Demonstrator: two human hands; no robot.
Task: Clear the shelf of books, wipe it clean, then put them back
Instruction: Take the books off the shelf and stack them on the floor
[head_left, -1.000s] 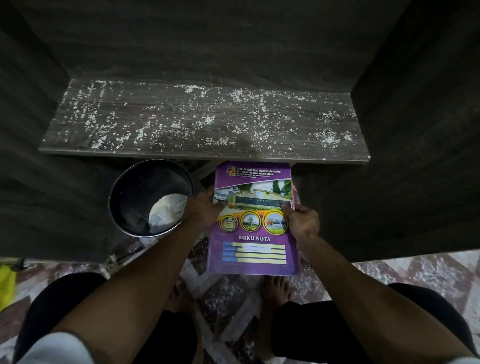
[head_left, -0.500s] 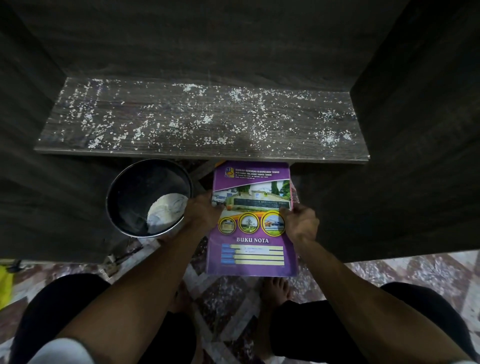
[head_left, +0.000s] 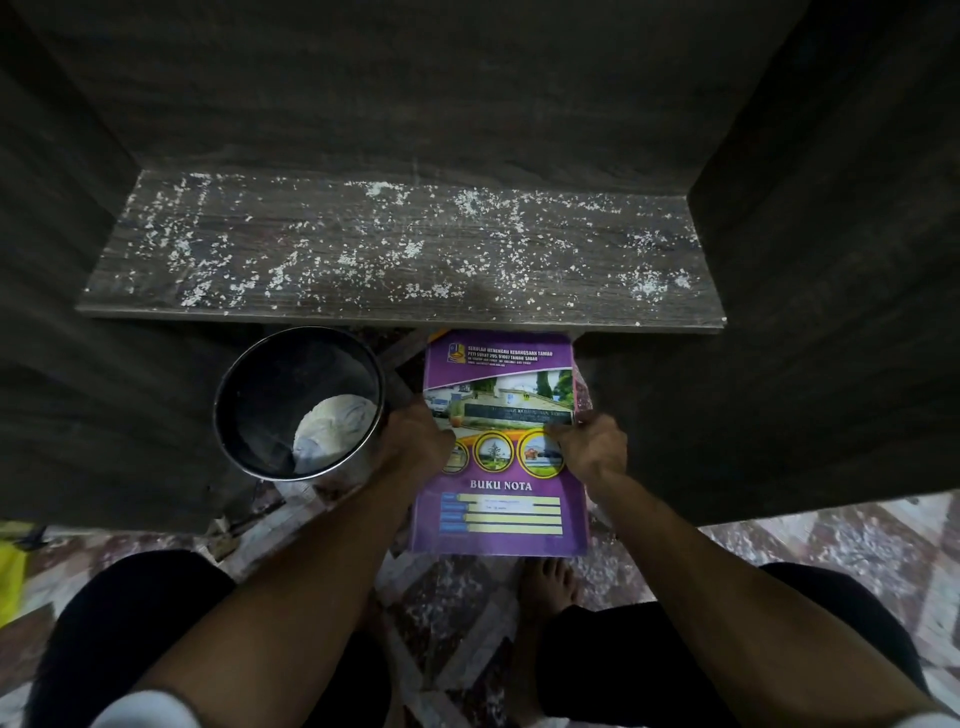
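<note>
A dark wooden shelf (head_left: 400, 249) runs across the middle of the view, bare of books and strewn with white specks. Below its front edge lies a purple notebook (head_left: 498, 509) marked "BUKU NOTA", topping a stack whose other books show only as edges. My left hand (head_left: 415, 441) grips the stack's left side and my right hand (head_left: 592, 449) grips its right side, thumb on the cover. A white cloth (head_left: 332, 431) lies inside a round metal pot (head_left: 234, 410) just left of the stack.
Dark wooden side panels (head_left: 831, 312) wall in the shelf on both sides, and a back panel rises behind it. The patterned tile floor (head_left: 852, 545) shows below, with my knees and bare feet (head_left: 550, 582) on it. Something yellow (head_left: 10, 571) sits at the left edge.
Both hands have slid slightly further up the sides of the notebook stack. The stack itself has hardly moved.
</note>
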